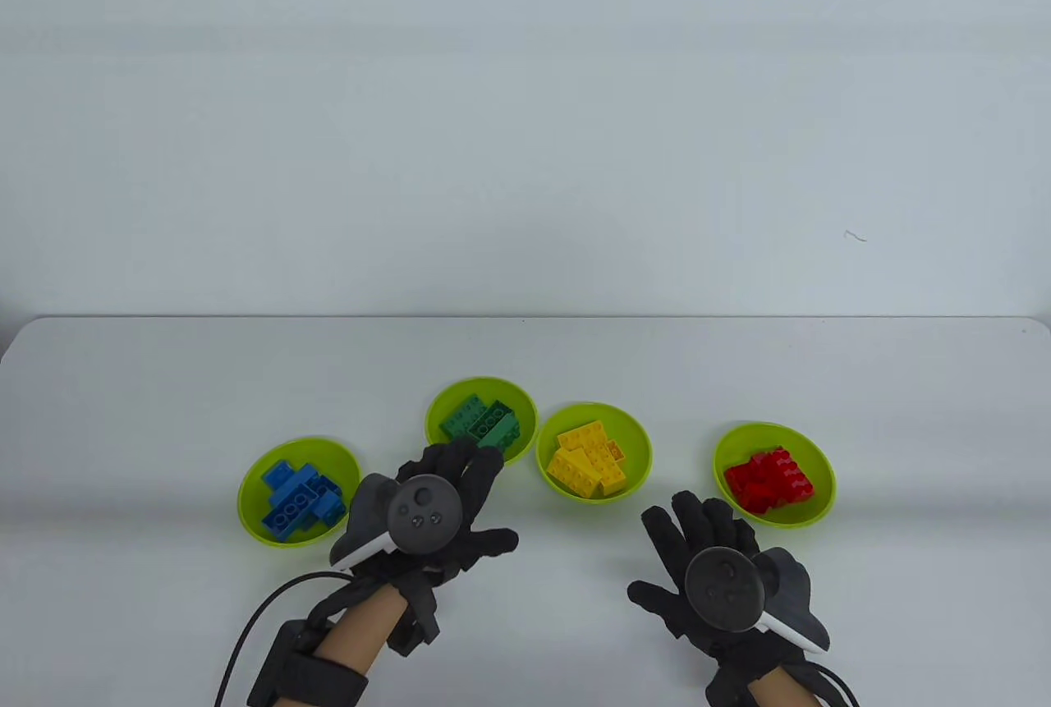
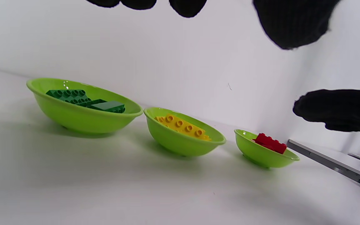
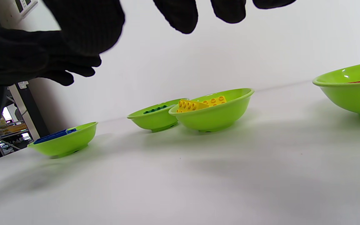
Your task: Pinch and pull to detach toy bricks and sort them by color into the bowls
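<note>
Between the bowls' (image 1: pixel 299 539) rims, both hands (image 1: pixel 443 514) hover empty.

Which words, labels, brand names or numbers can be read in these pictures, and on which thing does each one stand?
None can be read.
The white panel at the top left corner of the right wrist view carries dark marks, too small and blurred to read.
The trackers show only plain buttons.
The toy bricks and the green bowls show no print.
</note>
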`<state>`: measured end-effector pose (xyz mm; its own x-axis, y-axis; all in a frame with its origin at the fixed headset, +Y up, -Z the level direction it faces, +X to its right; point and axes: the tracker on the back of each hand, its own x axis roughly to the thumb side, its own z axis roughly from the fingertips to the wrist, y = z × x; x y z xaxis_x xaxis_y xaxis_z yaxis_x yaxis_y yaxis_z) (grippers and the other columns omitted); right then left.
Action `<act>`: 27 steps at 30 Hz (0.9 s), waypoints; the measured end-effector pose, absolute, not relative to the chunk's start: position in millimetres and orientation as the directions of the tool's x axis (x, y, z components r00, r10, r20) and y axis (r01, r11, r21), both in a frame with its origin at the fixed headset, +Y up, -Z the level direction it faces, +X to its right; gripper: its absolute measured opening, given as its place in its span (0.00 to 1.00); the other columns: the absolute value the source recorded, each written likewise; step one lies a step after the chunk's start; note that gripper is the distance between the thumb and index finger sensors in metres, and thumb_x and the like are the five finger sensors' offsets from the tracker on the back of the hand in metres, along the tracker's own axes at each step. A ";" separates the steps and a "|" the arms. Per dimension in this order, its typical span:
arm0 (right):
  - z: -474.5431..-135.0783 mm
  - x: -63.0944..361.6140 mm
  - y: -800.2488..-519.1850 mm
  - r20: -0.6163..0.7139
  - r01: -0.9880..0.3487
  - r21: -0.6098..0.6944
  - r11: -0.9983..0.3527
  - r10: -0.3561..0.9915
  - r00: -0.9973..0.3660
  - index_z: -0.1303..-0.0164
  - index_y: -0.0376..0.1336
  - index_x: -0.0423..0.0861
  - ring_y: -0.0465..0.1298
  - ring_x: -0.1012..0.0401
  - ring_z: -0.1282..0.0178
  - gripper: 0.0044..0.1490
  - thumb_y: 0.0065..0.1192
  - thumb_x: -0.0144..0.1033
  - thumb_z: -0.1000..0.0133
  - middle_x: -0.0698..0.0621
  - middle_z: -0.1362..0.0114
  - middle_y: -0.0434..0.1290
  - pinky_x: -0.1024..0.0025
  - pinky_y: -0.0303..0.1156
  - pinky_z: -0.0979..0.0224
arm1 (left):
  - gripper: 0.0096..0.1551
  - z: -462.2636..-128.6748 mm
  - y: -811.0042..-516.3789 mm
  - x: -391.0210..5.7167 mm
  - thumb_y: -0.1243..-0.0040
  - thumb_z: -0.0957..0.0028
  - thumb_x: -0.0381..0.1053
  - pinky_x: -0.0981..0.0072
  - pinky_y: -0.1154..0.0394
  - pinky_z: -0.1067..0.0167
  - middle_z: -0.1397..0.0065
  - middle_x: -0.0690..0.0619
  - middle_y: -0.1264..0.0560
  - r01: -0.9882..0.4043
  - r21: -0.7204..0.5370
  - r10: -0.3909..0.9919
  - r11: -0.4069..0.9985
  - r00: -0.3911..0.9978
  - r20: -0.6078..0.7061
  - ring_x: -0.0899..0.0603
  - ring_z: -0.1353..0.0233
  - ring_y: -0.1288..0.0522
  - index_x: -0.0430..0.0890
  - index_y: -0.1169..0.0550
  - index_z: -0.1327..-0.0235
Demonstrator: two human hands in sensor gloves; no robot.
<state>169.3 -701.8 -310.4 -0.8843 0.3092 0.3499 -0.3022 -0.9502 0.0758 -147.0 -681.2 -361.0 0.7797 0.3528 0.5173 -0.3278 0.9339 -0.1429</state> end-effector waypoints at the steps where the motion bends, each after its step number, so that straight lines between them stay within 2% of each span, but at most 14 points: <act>1: -309.8 168.8 -702.7 0.350 -0.297 0.079 -0.952 0.306 -0.886 0.12 0.45 0.40 0.42 0.25 0.17 0.53 0.57 0.55 0.40 0.28 0.12 0.42 0.26 0.38 0.24 | 0.56 -356.1 -688.0 -148.2 0.45 0.47 0.69 0.18 0.54 0.32 0.15 0.27 0.53 -0.325 -0.165 0.363 0.931 0.775 0.517 0.18 0.18 0.52 0.42 0.48 0.15; 4: -308.3 168.0 -705.1 0.352 -0.282 0.090 -0.955 0.295 -0.888 0.12 0.44 0.41 0.42 0.25 0.17 0.54 0.56 0.56 0.40 0.28 0.12 0.41 0.25 0.38 0.24 | 0.57 -345.3 -703.6 -152.2 0.45 0.47 0.69 0.17 0.56 0.32 0.15 0.27 0.56 -0.320 -0.208 0.381 0.924 0.771 0.510 0.18 0.18 0.54 0.42 0.50 0.14; 14: -306.4 169.1 -711.4 0.357 -0.239 0.110 -0.965 0.262 -0.897 0.12 0.42 0.42 0.41 0.25 0.17 0.55 0.56 0.57 0.40 0.29 0.11 0.40 0.25 0.37 0.24 | 0.57 -327.6 -716.6 -161.8 0.45 0.47 0.69 0.17 0.56 0.33 0.15 0.28 0.57 -0.256 -0.151 0.297 0.955 0.787 0.541 0.18 0.18 0.54 0.43 0.51 0.15; 27: -301.7 168.6 -711.7 0.369 -0.224 0.118 -0.967 0.253 -0.894 0.12 0.42 0.42 0.40 0.25 0.17 0.54 0.56 0.57 0.40 0.29 0.11 0.39 0.25 0.36 0.24 | 0.57 -321.2 -712.2 -168.4 0.45 0.47 0.70 0.17 0.57 0.33 0.15 0.28 0.58 -0.261 -0.124 0.285 0.957 0.790 0.543 0.18 0.18 0.56 0.43 0.51 0.15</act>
<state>168.6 -711.7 -301.7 -0.8944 0.2526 0.3691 -0.2243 -0.9673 0.1184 -168.4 -712.2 -321.2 0.7899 0.2854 0.5427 -0.2606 0.9574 -0.1242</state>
